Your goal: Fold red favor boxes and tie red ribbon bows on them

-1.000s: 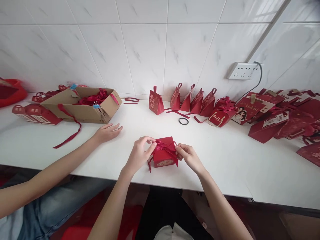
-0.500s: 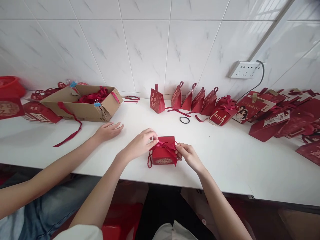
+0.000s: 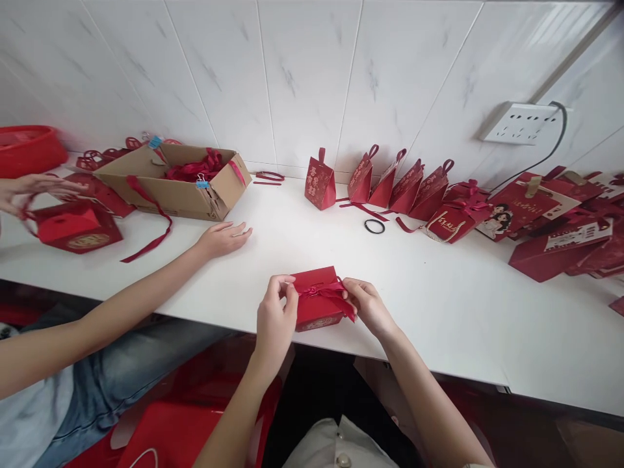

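White marbled tiles rise behind a white counter. Near its front edge sits a red box topped with a ribbon bow. The left hand pinches the bow's left side, fingers drawn narrow; the fingers of the right hand hold its right side. Leftward, a co-worker's hand rests near a cardboard box.

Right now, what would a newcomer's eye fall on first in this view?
Probably the red cardboard box with its shiny crimson ribbon bow, between the person's left hand and right hand at the near edge of the white table. Next, the brown cardboard carton holding red ribbon to the left, then four red wedge-shaped boxes along the tiled wall.
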The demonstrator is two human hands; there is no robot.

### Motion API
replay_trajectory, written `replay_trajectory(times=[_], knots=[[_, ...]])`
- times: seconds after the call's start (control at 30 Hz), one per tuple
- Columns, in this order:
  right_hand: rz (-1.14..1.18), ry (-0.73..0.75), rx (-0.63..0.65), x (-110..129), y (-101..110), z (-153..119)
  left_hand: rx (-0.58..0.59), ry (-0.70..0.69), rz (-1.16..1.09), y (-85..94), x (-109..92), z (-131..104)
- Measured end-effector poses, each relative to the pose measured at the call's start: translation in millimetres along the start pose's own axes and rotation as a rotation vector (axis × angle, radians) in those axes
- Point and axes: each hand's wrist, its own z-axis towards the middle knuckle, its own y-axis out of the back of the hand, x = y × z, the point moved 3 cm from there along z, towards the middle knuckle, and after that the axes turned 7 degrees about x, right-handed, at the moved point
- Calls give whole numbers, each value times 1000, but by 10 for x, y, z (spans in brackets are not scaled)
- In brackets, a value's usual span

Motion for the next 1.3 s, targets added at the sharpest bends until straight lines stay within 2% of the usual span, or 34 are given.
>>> replay_trajectory(times=[0.27, 0.4, 0.47, 0.53, 0.6, 0.63, 0.67, 0.73, 0.8, 0.9, 0.97, 1.07, 1.13, 1.23, 1.3], knots=[[-22, -19, -88, -54, -45, 24, -18, -4, -55, -46, 88, -78], [-139, -40, -136, 7, 13, -5, 52, -2, -79, -21, 62, -95], [-215, -17, -215, 98, 84, -84, 113, 4, -93, 10, 28, -115], [-324, 80, -379, 232, 136, -219, 181, 24, -102, 46, -5, -124], [-527, 314, -517, 392, 67, -386, 217, 34, -106, 88, -32, -94], [-653, 461, -509, 455, -37, -460, 221, 29, -102, 112, -42, -59], [-784, 606, -448, 490, -183, -520, 223, 16, -94, 135, -50, -11], [-1014, 801, -234, 456, -523, -578, 281, -20, -73, 166, -58, 111], [-1221, 860, -119, 331, -811, -555, 411, -28, -50, 176, -52, 235], [-1438, 818, -186, 133, -1027, -424, 573, 2, -16, 182, -32, 348], [-1442, 794, -248, 63, -1045, -342, 600, 3, -14, 180, -28, 363], [-1274, 853, -278, 76, -956, -313, 578, -15, -36, 162, -23, 323], [-1107, 896, -204, 122, -855, -345, 544, -25, -31, 154, -15, 292], [-899, 954, -18, 175, -684, -438, 521, -22, 20, 152, -9, 265], [-855, 994, 17, 184, -571, -505, 518, 1, 66, 149, -16, 252]])
